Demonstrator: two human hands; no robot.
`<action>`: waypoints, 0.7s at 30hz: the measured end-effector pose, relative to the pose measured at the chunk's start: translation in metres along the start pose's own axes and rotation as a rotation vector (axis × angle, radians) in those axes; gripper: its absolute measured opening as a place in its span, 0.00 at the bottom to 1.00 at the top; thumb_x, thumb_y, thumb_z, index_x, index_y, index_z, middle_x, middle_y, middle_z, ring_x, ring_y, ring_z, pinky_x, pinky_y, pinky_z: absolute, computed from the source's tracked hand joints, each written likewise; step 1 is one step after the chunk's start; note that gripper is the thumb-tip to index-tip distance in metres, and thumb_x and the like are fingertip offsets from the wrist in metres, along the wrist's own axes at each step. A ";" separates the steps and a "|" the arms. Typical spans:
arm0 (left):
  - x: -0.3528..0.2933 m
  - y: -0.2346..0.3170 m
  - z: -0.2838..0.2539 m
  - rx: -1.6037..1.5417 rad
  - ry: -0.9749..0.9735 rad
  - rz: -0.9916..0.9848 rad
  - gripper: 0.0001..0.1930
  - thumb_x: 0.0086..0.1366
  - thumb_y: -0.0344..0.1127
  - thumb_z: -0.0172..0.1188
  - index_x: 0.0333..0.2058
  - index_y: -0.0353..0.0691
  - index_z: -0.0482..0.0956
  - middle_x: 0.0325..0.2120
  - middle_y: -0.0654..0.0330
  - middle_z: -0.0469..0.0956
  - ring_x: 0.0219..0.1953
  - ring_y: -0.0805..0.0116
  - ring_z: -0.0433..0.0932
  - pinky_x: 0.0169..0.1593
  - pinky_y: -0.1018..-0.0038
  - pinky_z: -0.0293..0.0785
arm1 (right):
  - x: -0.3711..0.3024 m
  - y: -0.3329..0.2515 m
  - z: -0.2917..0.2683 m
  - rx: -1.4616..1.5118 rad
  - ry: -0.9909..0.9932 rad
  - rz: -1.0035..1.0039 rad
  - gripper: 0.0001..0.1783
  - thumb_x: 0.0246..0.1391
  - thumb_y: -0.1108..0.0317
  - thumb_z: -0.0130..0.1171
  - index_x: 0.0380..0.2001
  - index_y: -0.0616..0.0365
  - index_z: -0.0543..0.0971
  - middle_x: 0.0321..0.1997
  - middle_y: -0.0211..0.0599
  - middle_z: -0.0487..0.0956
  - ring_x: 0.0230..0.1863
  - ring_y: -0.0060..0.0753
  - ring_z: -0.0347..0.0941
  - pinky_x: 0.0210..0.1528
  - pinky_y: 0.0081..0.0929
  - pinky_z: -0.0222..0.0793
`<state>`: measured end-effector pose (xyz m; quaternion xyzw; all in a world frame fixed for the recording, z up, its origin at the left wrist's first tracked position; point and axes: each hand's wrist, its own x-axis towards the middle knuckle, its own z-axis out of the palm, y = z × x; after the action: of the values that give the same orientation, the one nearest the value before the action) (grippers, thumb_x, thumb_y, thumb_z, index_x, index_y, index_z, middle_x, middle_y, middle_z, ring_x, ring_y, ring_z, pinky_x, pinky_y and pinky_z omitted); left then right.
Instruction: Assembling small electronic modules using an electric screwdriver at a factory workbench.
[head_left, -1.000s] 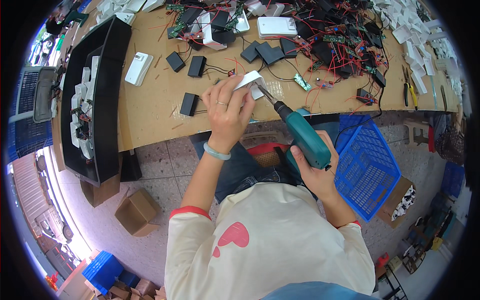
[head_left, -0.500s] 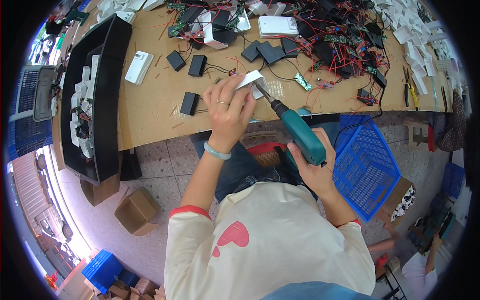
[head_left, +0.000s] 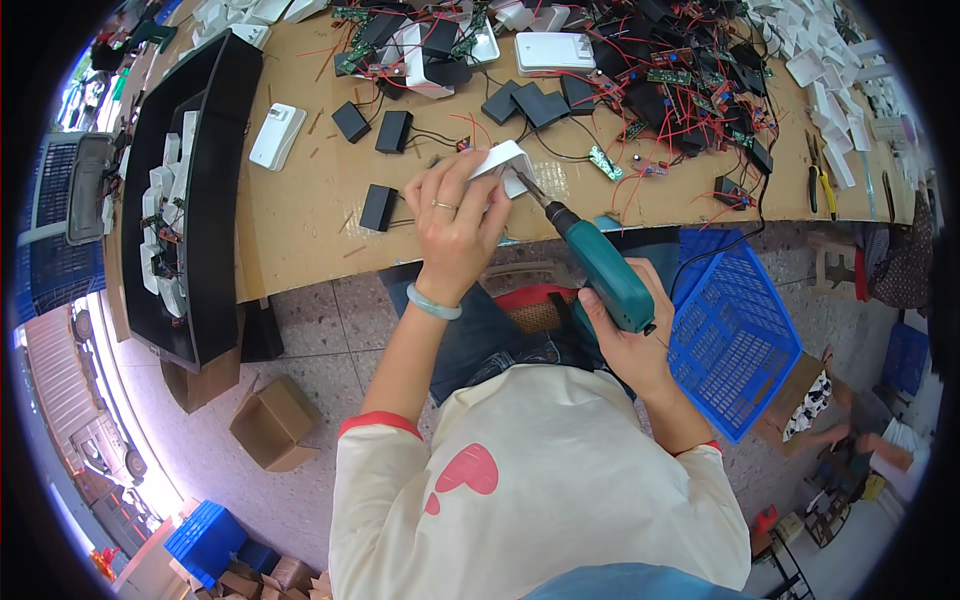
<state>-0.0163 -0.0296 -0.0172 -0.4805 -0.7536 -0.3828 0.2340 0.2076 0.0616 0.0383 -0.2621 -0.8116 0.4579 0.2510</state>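
My left hand (head_left: 455, 215) grips a white plastic housing (head_left: 508, 158) above the table's near edge, its fingers closed around the housing's left side. In my right hand (head_left: 637, 325) is a green electric screwdriver (head_left: 603, 265), its bit pointing up and left into the open side of the housing. Exactly where the tip rests inside cannot be made out. Close to my left hand lies a black box-shaped part (head_left: 378, 207) with thin wires. Further up are two more black boxes, and a small green circuit board (head_left: 604, 163) lies right of the housing.
A heap of black boxes, boards and red wires (head_left: 680, 90) covers the far table. White housings (head_left: 815, 75) pile up at right, near yellow-handled pliers (head_left: 828, 190). A black bin (head_left: 205, 220) stands left; a blue basket (head_left: 735, 345) sits below right. Another person's hand (head_left: 830, 436) shows lower right.
My hands, the housing and the screwdriver have barely moved. At the lower right, the other person has shifted up toward the carton beside the blue basket.
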 end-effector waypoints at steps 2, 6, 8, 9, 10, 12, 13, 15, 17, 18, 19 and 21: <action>-0.001 0.000 0.001 -0.007 -0.001 -0.001 0.09 0.54 0.28 0.74 0.33 0.42 0.84 0.50 0.62 0.83 0.51 0.59 0.81 0.55 0.62 0.68 | -0.001 -0.001 -0.001 -0.003 0.003 -0.004 0.13 0.61 0.71 0.72 0.44 0.66 0.82 0.43 0.41 0.79 0.39 0.36 0.77 0.43 0.29 0.73; -0.001 -0.001 0.001 -0.018 -0.005 -0.006 0.09 0.54 0.28 0.74 0.34 0.43 0.84 0.51 0.63 0.82 0.52 0.59 0.80 0.56 0.61 0.68 | -0.002 -0.001 -0.002 0.005 0.008 -0.007 0.15 0.60 0.71 0.72 0.47 0.66 0.82 0.44 0.42 0.80 0.40 0.35 0.77 0.43 0.29 0.72; -0.001 0.000 0.000 -0.021 -0.005 -0.008 0.09 0.54 0.28 0.73 0.34 0.43 0.84 0.51 0.63 0.82 0.52 0.59 0.80 0.56 0.60 0.68 | -0.003 -0.002 -0.003 0.013 0.008 -0.006 0.15 0.60 0.71 0.72 0.47 0.66 0.82 0.44 0.41 0.80 0.40 0.34 0.76 0.43 0.28 0.72; -0.001 0.000 0.000 -0.024 -0.004 -0.011 0.09 0.54 0.28 0.73 0.34 0.43 0.84 0.51 0.62 0.82 0.52 0.58 0.80 0.56 0.60 0.68 | -0.003 -0.002 -0.003 0.019 0.008 -0.005 0.15 0.61 0.72 0.71 0.47 0.67 0.82 0.44 0.41 0.80 0.40 0.33 0.76 0.43 0.28 0.72; -0.001 0.000 0.000 -0.024 -0.003 -0.010 0.09 0.54 0.28 0.73 0.34 0.43 0.84 0.51 0.62 0.82 0.52 0.58 0.80 0.56 0.60 0.68 | -0.003 -0.004 -0.004 0.019 0.008 -0.005 0.15 0.61 0.72 0.71 0.47 0.67 0.82 0.44 0.41 0.80 0.40 0.33 0.76 0.43 0.28 0.72; -0.001 0.000 0.000 -0.036 -0.007 -0.023 0.10 0.54 0.28 0.73 0.35 0.43 0.84 0.51 0.61 0.82 0.53 0.57 0.80 0.57 0.59 0.68 | -0.003 -0.008 -0.006 0.043 0.030 0.024 0.13 0.56 0.73 0.75 0.41 0.66 0.82 0.42 0.44 0.81 0.40 0.39 0.79 0.43 0.30 0.75; -0.001 0.000 -0.001 -0.036 -0.008 -0.022 0.10 0.54 0.28 0.73 0.35 0.43 0.84 0.51 0.61 0.82 0.53 0.57 0.80 0.57 0.59 0.68 | -0.004 -0.009 -0.008 0.044 0.031 0.025 0.13 0.56 0.73 0.75 0.41 0.66 0.82 0.42 0.44 0.81 0.40 0.39 0.79 0.43 0.30 0.75; 0.000 -0.001 -0.002 -0.043 -0.025 -0.007 0.10 0.55 0.28 0.73 0.36 0.43 0.83 0.52 0.60 0.82 0.53 0.55 0.80 0.57 0.59 0.68 | -0.006 -0.011 -0.011 0.053 0.024 0.036 0.13 0.56 0.73 0.75 0.41 0.67 0.83 0.42 0.44 0.81 0.40 0.38 0.79 0.42 0.29 0.75; 0.002 -0.001 -0.005 -0.025 -0.049 0.003 0.10 0.56 0.28 0.72 0.36 0.42 0.83 0.52 0.59 0.82 0.53 0.55 0.79 0.56 0.59 0.69 | -0.007 -0.013 -0.012 0.049 0.031 0.055 0.13 0.56 0.73 0.75 0.41 0.67 0.83 0.42 0.44 0.81 0.40 0.38 0.79 0.42 0.29 0.75; 0.003 -0.001 -0.006 -0.003 -0.072 0.012 0.10 0.56 0.28 0.72 0.37 0.42 0.83 0.52 0.58 0.81 0.53 0.54 0.79 0.55 0.59 0.70 | -0.008 -0.013 -0.013 0.047 0.035 0.072 0.13 0.56 0.73 0.75 0.41 0.66 0.83 0.42 0.43 0.81 0.40 0.38 0.79 0.42 0.28 0.74; 0.004 -0.002 -0.007 -0.003 -0.073 0.012 0.10 0.56 0.28 0.72 0.37 0.42 0.83 0.52 0.58 0.81 0.53 0.54 0.79 0.55 0.59 0.70 | -0.008 -0.013 -0.012 0.047 0.036 0.073 0.13 0.56 0.73 0.75 0.41 0.66 0.83 0.42 0.43 0.81 0.40 0.38 0.79 0.42 0.28 0.74; 0.006 -0.005 -0.007 0.008 -0.114 0.058 0.10 0.57 0.28 0.72 0.38 0.41 0.83 0.52 0.57 0.81 0.51 0.53 0.79 0.53 0.58 0.72 | -0.009 -0.012 -0.011 0.063 0.037 0.102 0.13 0.56 0.73 0.75 0.41 0.66 0.83 0.41 0.43 0.81 0.39 0.38 0.79 0.42 0.28 0.74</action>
<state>-0.0236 -0.0334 -0.0103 -0.5220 -0.7530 -0.3449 0.2037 0.2187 0.0568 0.0521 -0.3037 -0.7776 0.4903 0.2505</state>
